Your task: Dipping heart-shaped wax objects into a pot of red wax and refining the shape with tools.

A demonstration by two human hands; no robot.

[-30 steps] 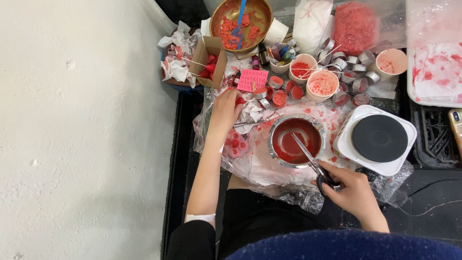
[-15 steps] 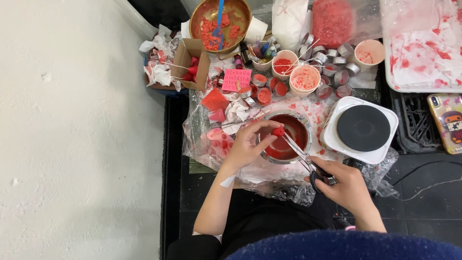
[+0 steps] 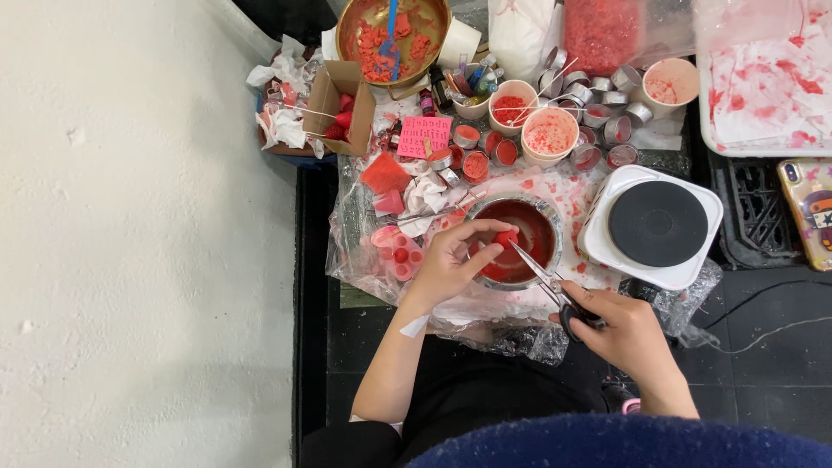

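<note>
My left hand (image 3: 453,258) pinches a small red wax piece (image 3: 506,237) over a metal pot of red liquid wax (image 3: 530,227). My right hand (image 3: 626,331) grips black-handled scissors (image 3: 548,282), whose blades point up-left toward the red piece. The pot stands on a red-stained plastic sheet (image 3: 451,299). A pink mould with several round red pieces (image 3: 395,252) lies just left of my left hand.
A white hotplate with a black disc (image 3: 655,224) sits right of the pot. Behind are cups of red wax (image 3: 549,137), small tins, a brass bowl of red chunks (image 3: 392,35), a cardboard box (image 3: 340,106), a white tray (image 3: 767,78), a phone (image 3: 808,208).
My left hand came back from the tins behind and now holds a red piece over the pot. The scissors rose out of the pot toward it.
</note>
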